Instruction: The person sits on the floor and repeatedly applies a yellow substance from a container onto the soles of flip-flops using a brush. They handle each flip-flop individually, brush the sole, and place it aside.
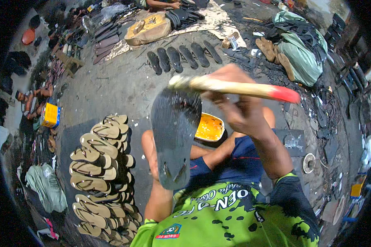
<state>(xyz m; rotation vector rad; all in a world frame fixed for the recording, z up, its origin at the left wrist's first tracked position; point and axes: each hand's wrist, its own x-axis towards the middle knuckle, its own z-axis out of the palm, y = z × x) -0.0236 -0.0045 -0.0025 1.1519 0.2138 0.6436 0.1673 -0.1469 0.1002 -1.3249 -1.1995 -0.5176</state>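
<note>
A dark grey flip-flop sole (174, 131) stands tilted in front of me, strap side near my chest. My left hand (151, 150) grips it from behind and is mostly hidden by it. My right hand (231, 99) holds a brush with a pale wooden handle (235, 87) and a red end. The brush head touches the sole's upper edge. An open tin of yellow glue (209, 127) sits on the ground just behind the sole, between my knees.
Several tan-and-black flip-flops (101, 173) lie stacked at my left. A row of dark soles (183, 55) lies farther out on the concrete. A wooden block (147, 29), green sacks (303, 53), a yellow box (50, 115) and scraps surround the spot.
</note>
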